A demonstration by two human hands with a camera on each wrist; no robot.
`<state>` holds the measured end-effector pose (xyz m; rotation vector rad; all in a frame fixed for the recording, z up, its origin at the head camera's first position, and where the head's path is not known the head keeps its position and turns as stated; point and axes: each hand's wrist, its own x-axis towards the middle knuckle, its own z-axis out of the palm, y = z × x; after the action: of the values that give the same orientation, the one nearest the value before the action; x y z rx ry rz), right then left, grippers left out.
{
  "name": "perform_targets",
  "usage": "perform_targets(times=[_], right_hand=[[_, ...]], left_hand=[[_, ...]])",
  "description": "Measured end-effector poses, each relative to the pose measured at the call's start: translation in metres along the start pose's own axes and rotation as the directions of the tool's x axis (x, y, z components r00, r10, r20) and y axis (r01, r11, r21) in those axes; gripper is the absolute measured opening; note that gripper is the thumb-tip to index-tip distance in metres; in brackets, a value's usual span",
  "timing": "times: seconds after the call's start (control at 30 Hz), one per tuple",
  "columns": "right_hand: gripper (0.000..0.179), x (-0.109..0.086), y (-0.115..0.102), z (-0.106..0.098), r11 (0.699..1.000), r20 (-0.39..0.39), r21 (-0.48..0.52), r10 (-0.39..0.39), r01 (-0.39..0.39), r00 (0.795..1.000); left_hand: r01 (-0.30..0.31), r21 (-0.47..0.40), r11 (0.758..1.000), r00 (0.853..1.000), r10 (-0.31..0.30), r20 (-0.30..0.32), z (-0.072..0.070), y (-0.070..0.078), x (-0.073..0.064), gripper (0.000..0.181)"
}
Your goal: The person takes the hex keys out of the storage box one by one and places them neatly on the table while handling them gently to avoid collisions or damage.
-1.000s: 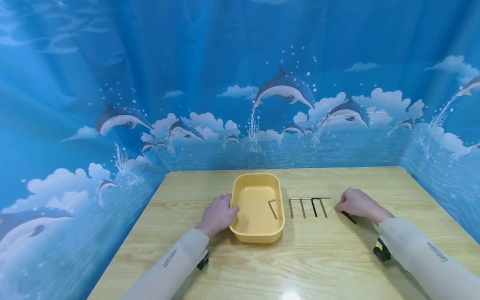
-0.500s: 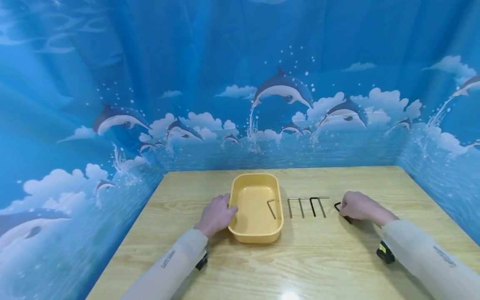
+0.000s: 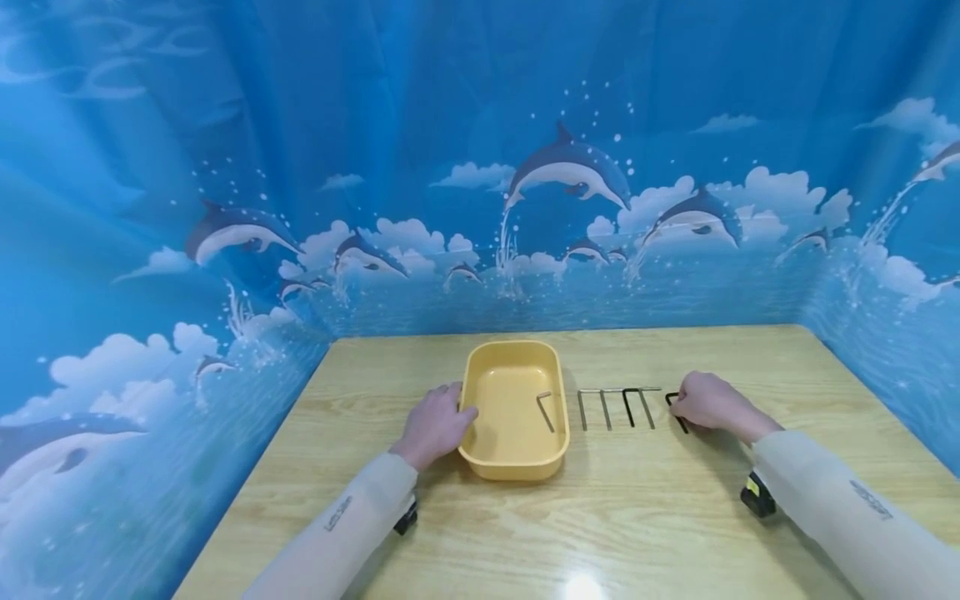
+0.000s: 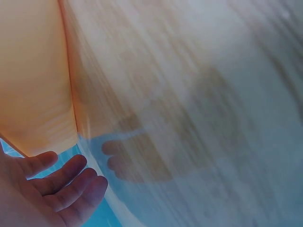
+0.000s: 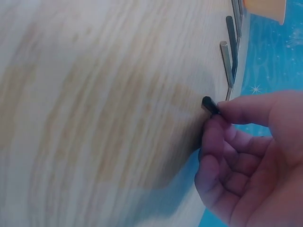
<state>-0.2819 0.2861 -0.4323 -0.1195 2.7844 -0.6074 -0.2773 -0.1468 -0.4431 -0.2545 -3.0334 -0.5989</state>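
In the head view my left hand (image 3: 437, 425) holds the left rim of a yellow plastic tray (image 3: 513, 472), thumb over the edge and fingers outside. The left wrist view shows its fingers (image 4: 71, 189) loosely bent beside the tray wall (image 4: 35, 75). One silver hex key (image 3: 546, 412) lies inside the tray, near its right wall. My right hand (image 3: 712, 404) pinches a black hex key (image 3: 681, 425) between thumb and fingers, at the table surface; part of the key is hidden. In the right wrist view one end of that black hex key (image 5: 208, 104) sticks out past the fingertips.
Several L-shaped hex keys (image 3: 605, 412), silver apart from a black one (image 3: 628, 408), lie in a row between the tray and my right hand. The wood-grain table (image 3: 570, 517) ends at a blue dolphin-print curtain (image 3: 420, 167) behind and at both sides.
My right hand has shifted its grip along the black hex key, and the key has moved a little left and away from me, nearer the row. The left hand and tray stay put.
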Motion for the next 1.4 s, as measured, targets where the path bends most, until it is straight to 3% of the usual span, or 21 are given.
perform_targets(times=[0.53,1.4], right_hand=[[0.044,0.009,0.003,0.001,1.000,-0.067,0.007,-0.004,0.005,0.998],[0.046,0.010,0.002,0.003,1.000,-0.079,0.013,-0.003,0.004,0.997]], left_hand=[[0.014,-0.017,1.000,1.000,-0.014,0.012,-0.002,0.003,-0.002,0.062],[0.017,-0.015,1.000,1.000,-0.016,0.025,-0.003,0.003,-0.002,0.063]])
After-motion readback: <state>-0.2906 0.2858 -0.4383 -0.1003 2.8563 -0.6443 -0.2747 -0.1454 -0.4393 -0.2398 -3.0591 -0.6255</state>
